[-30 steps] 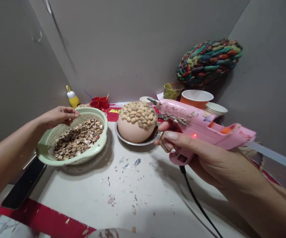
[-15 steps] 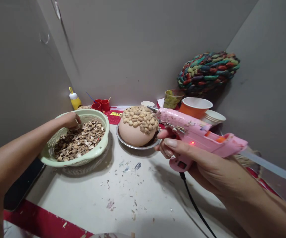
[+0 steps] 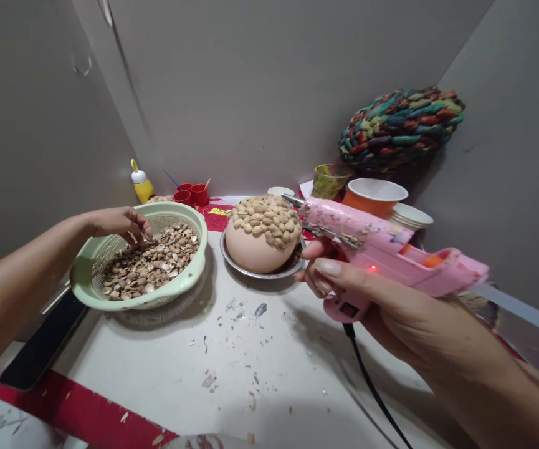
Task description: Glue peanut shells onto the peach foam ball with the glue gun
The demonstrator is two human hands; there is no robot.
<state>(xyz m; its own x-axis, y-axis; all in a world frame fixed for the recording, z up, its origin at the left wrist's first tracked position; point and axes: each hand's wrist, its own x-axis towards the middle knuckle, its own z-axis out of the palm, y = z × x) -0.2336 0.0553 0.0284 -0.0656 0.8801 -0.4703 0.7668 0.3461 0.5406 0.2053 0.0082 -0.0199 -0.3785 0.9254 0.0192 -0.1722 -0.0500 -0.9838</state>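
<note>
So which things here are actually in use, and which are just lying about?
In use: glue gun in right hand; left hand over shells in green colander; shell-covered dome.
Lying about: orange cup, red cups, yellow bottle, braided mat, phone.

black cord (image 3: 372, 386) cut off at bottom edge, phone (image 3: 40, 346) partly hidden under green colander (image 3: 86, 284)
</note>
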